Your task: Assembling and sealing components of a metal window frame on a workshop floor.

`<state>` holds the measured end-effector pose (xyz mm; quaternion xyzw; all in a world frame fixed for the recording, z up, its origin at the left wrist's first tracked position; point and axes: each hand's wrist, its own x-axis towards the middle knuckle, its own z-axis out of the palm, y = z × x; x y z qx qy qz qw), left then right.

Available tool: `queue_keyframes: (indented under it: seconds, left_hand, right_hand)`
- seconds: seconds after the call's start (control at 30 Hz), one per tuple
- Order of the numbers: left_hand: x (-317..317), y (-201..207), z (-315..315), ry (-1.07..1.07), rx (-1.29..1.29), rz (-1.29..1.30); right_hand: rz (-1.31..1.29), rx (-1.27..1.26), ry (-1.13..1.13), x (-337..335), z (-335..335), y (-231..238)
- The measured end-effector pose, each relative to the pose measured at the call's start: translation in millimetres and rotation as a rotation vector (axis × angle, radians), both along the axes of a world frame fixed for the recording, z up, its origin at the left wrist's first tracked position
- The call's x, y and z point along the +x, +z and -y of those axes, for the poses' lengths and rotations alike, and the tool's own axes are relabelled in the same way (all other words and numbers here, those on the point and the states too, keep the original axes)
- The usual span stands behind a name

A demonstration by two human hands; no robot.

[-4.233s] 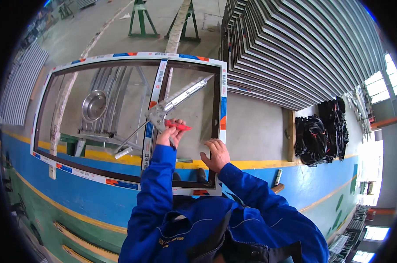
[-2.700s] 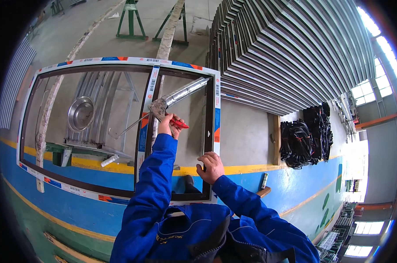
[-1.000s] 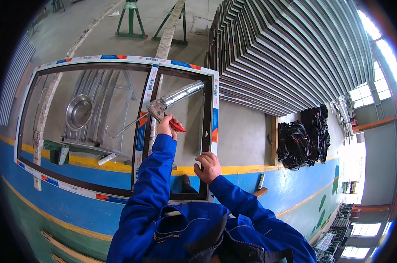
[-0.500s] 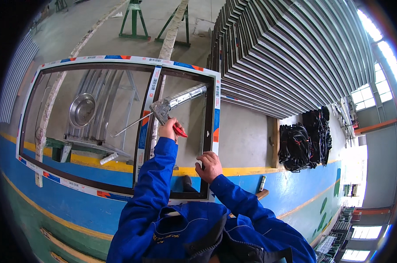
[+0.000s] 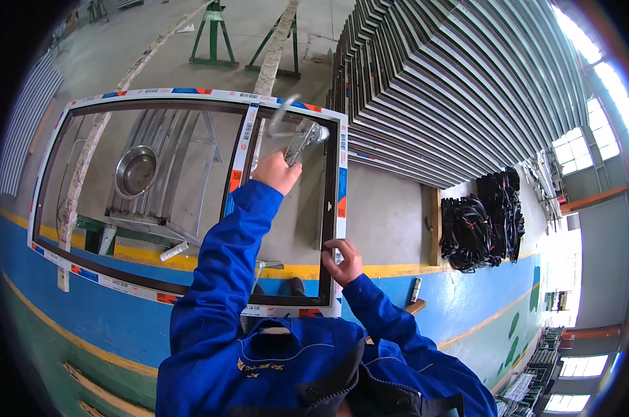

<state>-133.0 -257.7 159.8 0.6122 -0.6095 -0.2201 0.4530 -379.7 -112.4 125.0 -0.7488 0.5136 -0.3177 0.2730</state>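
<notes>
My left hand (image 5: 278,172) is closed round the handle of a silver caulking gun (image 5: 302,144), above the narrow right-hand opening of a window frame (image 5: 345,174). The gun's round tube end sits close to the frame's right side, and its bent rod is smeared by motion near the top rail. The frame is dark inside, with white, blue and orange protective film on its faces, and a divider splits it in two. My right hand (image 5: 343,263) rests at the frame's right side, its fingers curled over the inner edge.
Two mottled beams (image 5: 276,55) support the frame, with green trestles (image 5: 213,38) beyond. A metal bowl (image 5: 136,172) rests on a metal rack seen through the left opening. Stacked frames (image 5: 453,83) rise at the right, near black coiled strips (image 5: 470,229). A small tube (image 5: 416,288) stands nearby.
The caulking gun has swung round from slanting across the divider, and my left hand has moved up and right with it. My right hand has shifted slightly, still at the frame's right side.
</notes>
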Motion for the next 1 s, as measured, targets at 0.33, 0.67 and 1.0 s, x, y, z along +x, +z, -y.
queue_keyframes:
  seconds: [0.33, 0.67, 1.0]
  left_hand:
    - [60, 36, -153, -0.090, 0.315, -1.129]
    - [110, 65, -326, -0.089, 0.507, -1.091]
    - [146, 48, -288, -0.221, 0.901, -0.954]
  right_hand:
    - [0.125, 0.125, -0.373, -90, -68, -10]
    - [0.520, 0.416, -0.646, -162, -96, -92]
    - [0.378, 0.756, -0.828, -190, -185, -121]
